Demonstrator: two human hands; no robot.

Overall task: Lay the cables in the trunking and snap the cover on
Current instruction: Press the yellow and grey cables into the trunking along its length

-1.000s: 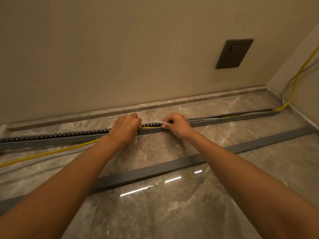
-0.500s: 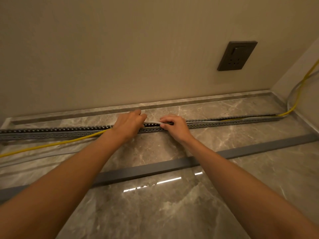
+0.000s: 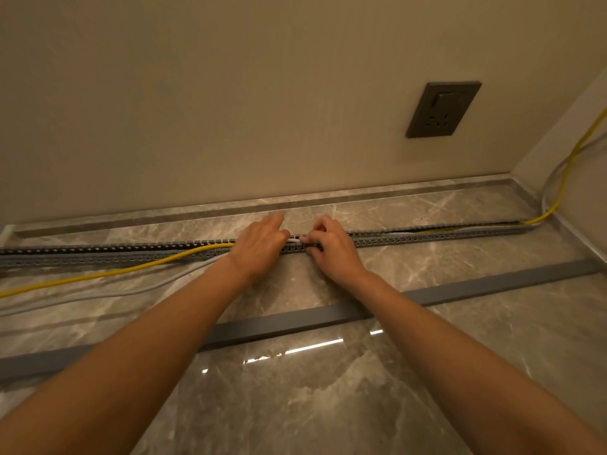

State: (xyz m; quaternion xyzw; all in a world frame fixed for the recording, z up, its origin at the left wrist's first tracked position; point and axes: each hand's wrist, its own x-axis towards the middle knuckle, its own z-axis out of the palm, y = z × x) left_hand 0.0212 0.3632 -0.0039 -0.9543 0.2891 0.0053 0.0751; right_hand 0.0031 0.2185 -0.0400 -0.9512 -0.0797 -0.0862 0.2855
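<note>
A long grey slotted trunking (image 3: 98, 252) lies on the marble floor parallel to the wall. A yellow cable (image 3: 115, 273) and a grey-white cable (image 3: 131, 290) lie inside it on the right and spill out over its front edge on the left. My left hand (image 3: 259, 246) and my right hand (image 3: 331, 246) meet at the trunking's middle. Both pinch a short white stretch of cable (image 3: 294, 240) between them, just above the channel. The grey cover strip (image 3: 492, 280) lies loose on the floor, nearer to me.
A dark wall socket (image 3: 443, 109) sits on the beige wall at upper right. Both cables climb the right corner (image 3: 558, 178). A stone skirting (image 3: 361, 193) runs along the wall base. Polished floor (image 3: 295, 405) lies between me and the cover.
My hands have slid a little left along the trunking and drawn closer together. More cable now lies in the channel to the right of my right hand. The view has tilted down slightly.
</note>
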